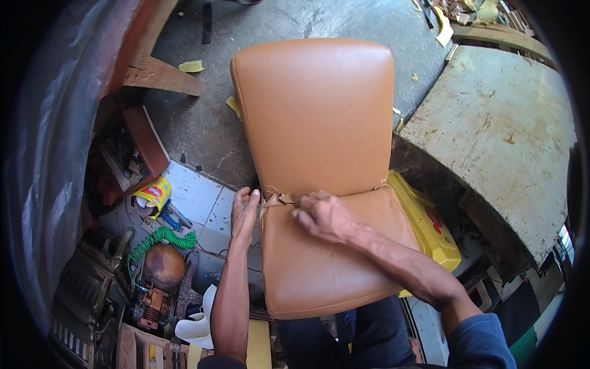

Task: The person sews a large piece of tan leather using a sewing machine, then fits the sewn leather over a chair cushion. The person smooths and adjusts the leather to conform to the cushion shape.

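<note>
A tan leather-covered chair stands in front of me, with its padded backrest on the far side and its seat cushion toward my legs. Along the crease between them, loose leather edges and a folded flap stick up near the left corner. My right hand lies over the seat just by this crease, fingers curled; what they hold, if anything, is hidden under them. Beside the left end of the crease is my left hand, upright along the chair's side, thumb and fingers apart.
A worn tabletop is at the right, beside a yellow plastic container. On the left are a compressor with a green coiled hose, a yellow tub and a wooden frame. Foam scraps litter the floor.
</note>
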The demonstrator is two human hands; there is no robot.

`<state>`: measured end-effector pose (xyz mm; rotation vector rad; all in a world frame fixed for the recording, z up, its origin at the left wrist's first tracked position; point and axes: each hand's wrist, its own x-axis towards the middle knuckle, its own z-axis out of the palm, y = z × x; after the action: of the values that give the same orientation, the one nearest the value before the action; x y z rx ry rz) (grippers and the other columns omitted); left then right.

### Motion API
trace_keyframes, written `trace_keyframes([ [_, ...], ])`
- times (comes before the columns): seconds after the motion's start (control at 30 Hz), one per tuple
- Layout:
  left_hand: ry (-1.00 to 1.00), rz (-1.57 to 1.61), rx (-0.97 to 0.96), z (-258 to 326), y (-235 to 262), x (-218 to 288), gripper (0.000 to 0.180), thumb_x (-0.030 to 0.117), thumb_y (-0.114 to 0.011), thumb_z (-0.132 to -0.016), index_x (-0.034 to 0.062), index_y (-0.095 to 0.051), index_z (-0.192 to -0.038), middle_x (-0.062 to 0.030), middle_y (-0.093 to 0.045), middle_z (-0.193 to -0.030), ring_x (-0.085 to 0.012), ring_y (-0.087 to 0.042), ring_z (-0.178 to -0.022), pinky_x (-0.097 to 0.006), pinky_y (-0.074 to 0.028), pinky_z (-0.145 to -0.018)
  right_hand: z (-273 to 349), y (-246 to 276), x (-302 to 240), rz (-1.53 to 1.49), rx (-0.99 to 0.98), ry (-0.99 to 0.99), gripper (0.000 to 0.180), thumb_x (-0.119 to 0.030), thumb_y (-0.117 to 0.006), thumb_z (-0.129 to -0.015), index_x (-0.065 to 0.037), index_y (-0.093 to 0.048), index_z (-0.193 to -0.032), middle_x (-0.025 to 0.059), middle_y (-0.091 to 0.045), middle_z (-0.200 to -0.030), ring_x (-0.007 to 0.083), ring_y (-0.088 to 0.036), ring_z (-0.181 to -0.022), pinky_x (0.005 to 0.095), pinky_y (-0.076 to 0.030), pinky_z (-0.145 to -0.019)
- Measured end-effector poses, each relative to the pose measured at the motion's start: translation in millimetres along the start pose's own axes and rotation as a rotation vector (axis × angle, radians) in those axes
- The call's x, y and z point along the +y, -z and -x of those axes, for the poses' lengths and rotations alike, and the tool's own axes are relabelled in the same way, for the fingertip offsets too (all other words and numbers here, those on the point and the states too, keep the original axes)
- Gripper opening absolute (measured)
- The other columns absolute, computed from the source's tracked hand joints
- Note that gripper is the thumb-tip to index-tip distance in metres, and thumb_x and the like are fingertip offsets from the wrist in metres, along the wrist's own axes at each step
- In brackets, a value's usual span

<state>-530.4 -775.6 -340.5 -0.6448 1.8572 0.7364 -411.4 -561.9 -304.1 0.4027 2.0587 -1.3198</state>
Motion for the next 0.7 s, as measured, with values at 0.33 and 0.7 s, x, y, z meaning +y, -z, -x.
trace_keyframes([
  [0.33,0.057,0.15,-0.05,-53.5,-27.1,-80.2,0.04,0.041,-0.071,-0.103,0.001,-0.069,-0.098,-0.0082,-0.072,-0.095,-0.021,-0.065,-0.084,-0.04,-0.054,-0.079,-71.6,-29.5,-31.4,0.207,-0.447,-0.346,0.07,-0.062,-0.046,-0.108,-0.002,-0.074,-0.13,0.0266,-0.073,-0.127,0.0443,-0.068,-0.124,0.0514,-0.052,-0.11],
  [0.7,-0.027,0.073,0.156,-51.6,-40.3,-90.1,0.05,0.048,-0.063,-0.1,-0.0011,-0.073,-0.101,-0.0192,-0.074,-0.095,-0.0317,-0.069,-0.092,-0.044,-0.053,-0.085,-105.0,-53.7,-3.7,0.09,-0.427,-0.259,0.071,-0.064,-0.039,-0.107,-0.008,-0.077,-0.129,0.0189,-0.069,-0.142,0.0329,-0.058,-0.142,0.0444,-0.04,-0.123],
])
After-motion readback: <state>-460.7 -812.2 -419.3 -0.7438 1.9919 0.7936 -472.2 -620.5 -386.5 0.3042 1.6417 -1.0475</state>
